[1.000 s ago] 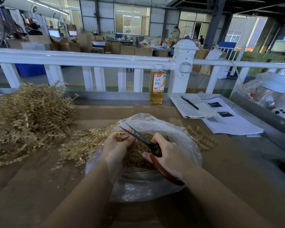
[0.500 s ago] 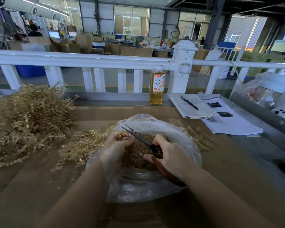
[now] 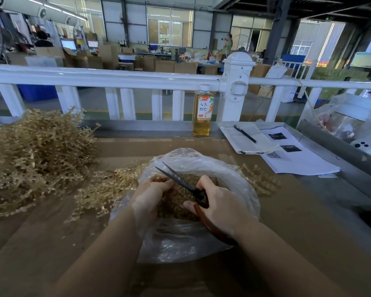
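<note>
dark-bladed scissors point(image 3: 180, 182) with reddish-brown handles, blades nearly closed, angled over golden plastic sprigs point(image 3: 176, 202) in a clear bag point(image 3: 201, 243).

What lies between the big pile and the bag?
A smaller heap of tan sprigs, running up to the bag; the head view shows it.

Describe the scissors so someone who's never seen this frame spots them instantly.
Below the white railing, a clear plastic bag sits centred on the brown table. Over its mouth the right hand grips the scissors, tips pointing up-left. Dark blades and reddish-brown handles set them apart from the thin black pen on the notebook.
</note>
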Tool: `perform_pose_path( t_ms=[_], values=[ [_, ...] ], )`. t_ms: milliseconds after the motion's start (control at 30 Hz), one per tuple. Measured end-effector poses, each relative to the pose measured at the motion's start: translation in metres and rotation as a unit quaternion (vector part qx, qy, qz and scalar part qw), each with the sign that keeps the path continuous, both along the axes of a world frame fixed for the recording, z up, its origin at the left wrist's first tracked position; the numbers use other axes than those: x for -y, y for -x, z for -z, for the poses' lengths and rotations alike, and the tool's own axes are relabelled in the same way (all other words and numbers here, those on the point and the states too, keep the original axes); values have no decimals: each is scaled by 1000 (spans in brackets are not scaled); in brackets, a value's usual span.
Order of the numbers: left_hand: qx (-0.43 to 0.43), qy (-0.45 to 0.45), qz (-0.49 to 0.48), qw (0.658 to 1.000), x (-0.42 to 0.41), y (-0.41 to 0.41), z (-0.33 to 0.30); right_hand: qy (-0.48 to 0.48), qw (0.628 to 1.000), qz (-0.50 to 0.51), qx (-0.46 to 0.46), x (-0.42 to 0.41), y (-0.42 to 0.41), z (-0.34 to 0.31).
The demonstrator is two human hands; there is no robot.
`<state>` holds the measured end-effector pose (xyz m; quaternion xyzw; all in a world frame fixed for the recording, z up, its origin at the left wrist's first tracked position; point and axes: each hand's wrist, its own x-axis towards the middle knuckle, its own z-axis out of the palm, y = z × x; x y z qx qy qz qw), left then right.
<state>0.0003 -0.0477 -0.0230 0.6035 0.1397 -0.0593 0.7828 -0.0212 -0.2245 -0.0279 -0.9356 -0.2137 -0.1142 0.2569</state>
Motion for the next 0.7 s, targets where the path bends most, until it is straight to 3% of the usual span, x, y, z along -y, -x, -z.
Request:
perform_pose_path(
  t_ms=[333, 700],
  values=[
    [17, 20, -2, 1000, -2, 1, 5, -1, 1000, 12, 14, -1, 7, 3],
    [-27, 40, 12, 999, -3, 1, 2, -23, 1000, -4, -3, 0, 8, 1]
  ],
)
